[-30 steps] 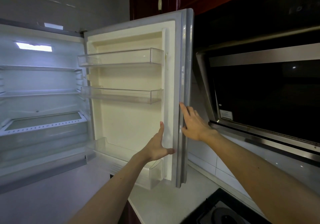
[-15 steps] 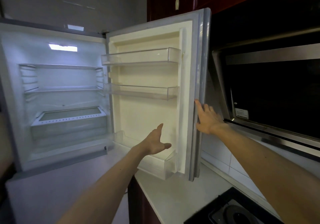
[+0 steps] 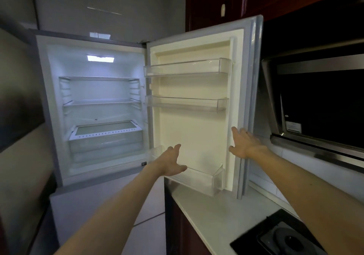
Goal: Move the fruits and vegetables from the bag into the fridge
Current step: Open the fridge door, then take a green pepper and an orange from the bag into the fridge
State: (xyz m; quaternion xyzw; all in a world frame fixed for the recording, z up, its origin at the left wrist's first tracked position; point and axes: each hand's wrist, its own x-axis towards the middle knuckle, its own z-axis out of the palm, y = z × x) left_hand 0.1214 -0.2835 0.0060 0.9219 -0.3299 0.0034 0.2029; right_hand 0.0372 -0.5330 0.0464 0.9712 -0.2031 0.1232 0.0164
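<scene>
While your right hand (image 3: 243, 143) lay straight-fingered against the edge of the open white fridge door (image 3: 197, 132), your left hand (image 3: 171, 161) hung spread and empty nearer the lit white fridge interior (image 3: 102, 91); no bag or produce was in view.

wall tiles (image 3: 260, 181): white | upper cabinets (image 3: 214, 2): dark red | countertop (image 3: 216, 211): white | stove (image 3: 279, 239): black | floor (image 3: 147, 233): light tiles | room: dim

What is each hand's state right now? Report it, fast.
Left hand: open, holding nothing.
Right hand: open, straight fingers at the edge of the white fridge door.
</scene>
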